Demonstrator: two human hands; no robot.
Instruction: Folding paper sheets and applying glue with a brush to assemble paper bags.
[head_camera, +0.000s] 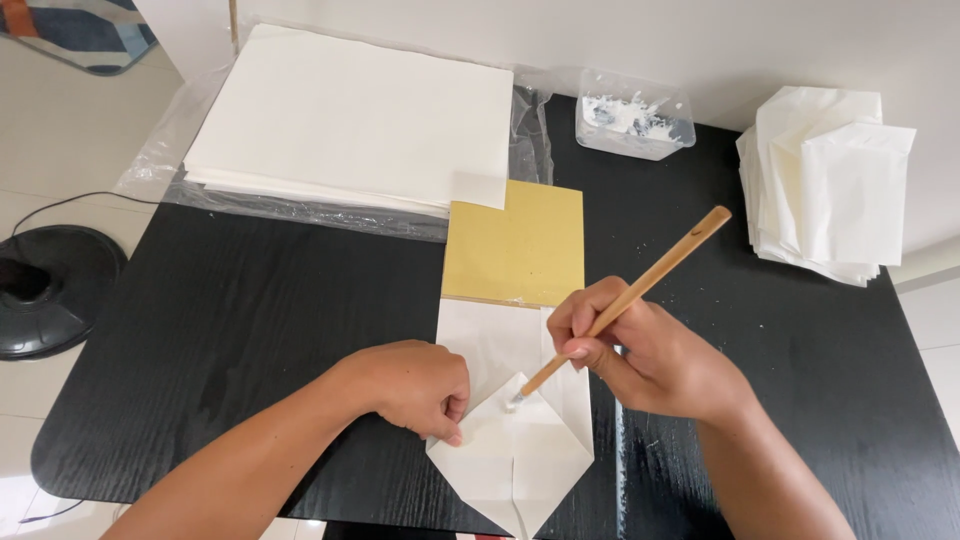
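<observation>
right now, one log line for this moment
left hand pins folded white paper | right hand holds wooden brush | tip on flap | black table

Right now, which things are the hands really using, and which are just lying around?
In use:
right hand holding the wooden brush
left hand pressing the folded white paper
yellow card tucked in that paper
tub of white paste

Lying about:
big stack of white sheets
pile of finished folded papers
black round stand on the floor
</observation>
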